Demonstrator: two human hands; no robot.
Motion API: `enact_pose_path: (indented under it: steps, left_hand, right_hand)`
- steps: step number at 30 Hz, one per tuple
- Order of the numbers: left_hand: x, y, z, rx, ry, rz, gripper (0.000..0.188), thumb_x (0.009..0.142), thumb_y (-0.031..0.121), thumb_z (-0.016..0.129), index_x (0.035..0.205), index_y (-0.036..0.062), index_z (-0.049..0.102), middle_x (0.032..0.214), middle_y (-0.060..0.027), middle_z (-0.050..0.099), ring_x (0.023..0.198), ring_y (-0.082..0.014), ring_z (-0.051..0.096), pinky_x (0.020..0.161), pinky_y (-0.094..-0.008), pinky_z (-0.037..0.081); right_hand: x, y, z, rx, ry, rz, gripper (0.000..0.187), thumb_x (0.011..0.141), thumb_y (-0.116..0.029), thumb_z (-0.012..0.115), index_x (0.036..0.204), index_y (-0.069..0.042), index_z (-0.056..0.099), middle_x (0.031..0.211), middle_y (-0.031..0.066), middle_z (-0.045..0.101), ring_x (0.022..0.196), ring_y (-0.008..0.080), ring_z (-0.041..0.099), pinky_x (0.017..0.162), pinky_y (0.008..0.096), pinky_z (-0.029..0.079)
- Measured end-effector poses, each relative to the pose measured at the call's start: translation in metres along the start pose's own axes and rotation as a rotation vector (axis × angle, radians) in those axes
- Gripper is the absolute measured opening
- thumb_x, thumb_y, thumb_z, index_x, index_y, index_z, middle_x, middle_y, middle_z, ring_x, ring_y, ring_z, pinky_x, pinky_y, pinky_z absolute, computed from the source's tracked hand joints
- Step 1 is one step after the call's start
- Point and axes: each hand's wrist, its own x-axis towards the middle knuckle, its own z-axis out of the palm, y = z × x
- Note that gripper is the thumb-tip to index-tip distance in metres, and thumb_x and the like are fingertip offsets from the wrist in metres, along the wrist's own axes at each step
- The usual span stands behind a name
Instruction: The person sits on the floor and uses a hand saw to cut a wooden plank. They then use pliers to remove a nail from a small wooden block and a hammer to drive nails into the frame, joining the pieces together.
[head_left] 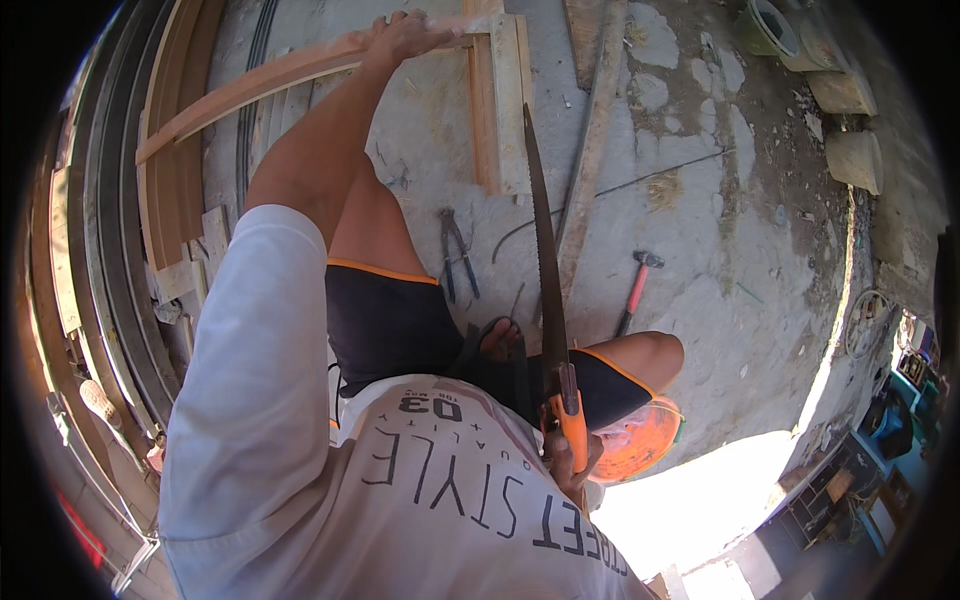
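My left hand reaches far forward and grips a long wooden board from above. The board's right end meets a short pale wooden piece standing at right angles to it. My right hand, close to my body, is closed around the orange handle of a handsaw. The long toothed blade points away from me. Its tip lies beside the pale piece's right edge in the picture; whether they touch, I cannot tell.
Pincers and a hammer with a red handle lie on the concrete floor. A long wooden strip lies beyond the saw. An orange bucket stands by my right knee. Stacked boards line the left; buckets stand far right.
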Motion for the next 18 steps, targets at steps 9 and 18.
enact_pose_path:
  steps: [9,18]
  left_hand:
    - [-0.025,0.026,-0.016,0.017,-0.002,-0.050,0.109,0.077,0.092,0.060,0.153,0.0148,0.057,0.160,-0.0205,0.050,0.149,-0.0489,0.039,0.113,-0.0821,0.019]
    - [-0.011,0.023,-0.002,0.043,0.025,-0.064,0.109,0.077,0.095,0.059,0.155,0.0195,0.056,0.160,-0.0180,0.051,0.151,-0.0482,0.038,0.112,-0.0827,0.020]
  right_hand:
    - [0.111,-0.001,0.050,0.107,-0.074,0.027,0.030,0.102,-0.022,0.061,0.084,0.003,0.063,0.063,0.0001,0.054,0.058,0.0078,0.050,0.052,0.0292,0.036]
    - [0.029,0.018,0.017,0.014,0.051,-0.038,0.048,0.103,-0.040,0.057,0.076,0.000,0.060,0.061,0.0017,0.056,0.055,0.0099,0.051,0.052,0.0279,0.038]
